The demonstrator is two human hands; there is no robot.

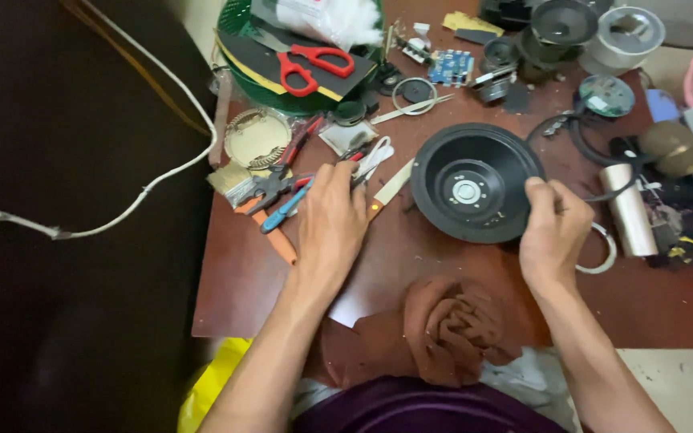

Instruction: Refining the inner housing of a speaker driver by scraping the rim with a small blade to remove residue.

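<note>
- Left hand [332,220]: lies palm down on the brown bench [242,281], fingers stretched forward and loosely spread; fingertips rest among small tools. Whether it grips any tool cannot be told.
- Just left of that hand: pliers with blue and red handles [282,192] and an orange-handled brush [246,192], long axes running diagonally, up-left to down-right.
- Just right of its fingertips: a pale-handled knife [391,186], slanting up-right towards the cone.
- Between both hands: black speaker cone [475,183], round, open face up, metal hub central.
- Right hand [553,232]: fingers curled, thumb and fingertips pinching the cone's right rim; the rim beneath them is hidden.
- Beyond the left hand: red scissors [314,64] on a green basket [242,48], the basket cut off by the frame's top.
</note>
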